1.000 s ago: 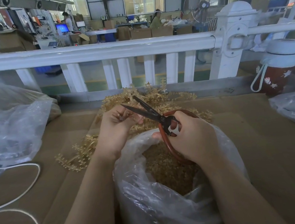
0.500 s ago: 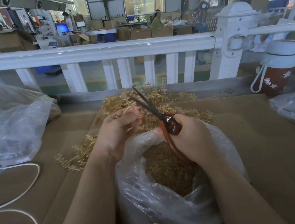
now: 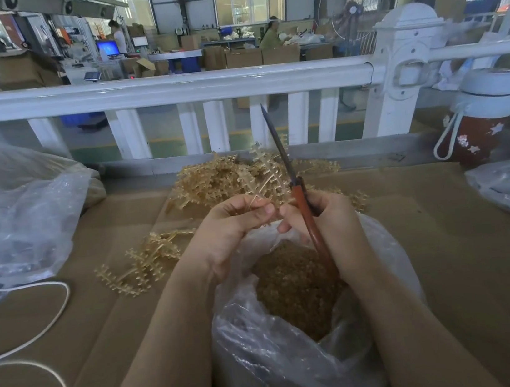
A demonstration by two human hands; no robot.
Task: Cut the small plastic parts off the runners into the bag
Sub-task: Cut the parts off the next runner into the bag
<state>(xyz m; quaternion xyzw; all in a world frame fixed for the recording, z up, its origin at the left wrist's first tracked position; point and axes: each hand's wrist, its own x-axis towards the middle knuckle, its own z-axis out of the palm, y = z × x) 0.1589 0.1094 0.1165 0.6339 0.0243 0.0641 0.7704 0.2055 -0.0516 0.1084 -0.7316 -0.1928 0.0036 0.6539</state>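
Head view. Left hand (image 3: 235, 228) pinches a tan runner (image 3: 267, 188) between thumb and curled fingers, just above the mouth of the clear plastic bag (image 3: 304, 366); the runner's comb of small parts fans up and to the right from the fingertips, toward the scissors (image 3: 293, 181). Right hand (image 3: 326, 222) is wrapped round the red handles, blades together — long axis near upright, tip pointing up and away, past the white railing (image 3: 167, 89). The runner touches or crosses the blades on their left side, near the pivot; exact contact cannot be told. Key relation: the parts lie left of the closed blades, not between them, and both hands sit directly over the bag opening. Judgement: the blades must be opened and tipped leftward across the runner's stem, so that whatever is cut drops straight down. Bag already holds a deep layer of cut parts (image 3: 292, 280). Uncut runners lie heaped (image 3: 212, 179) on the cardboard (image 3: 453, 263) beyond the hands — the left hand is nearer to these.
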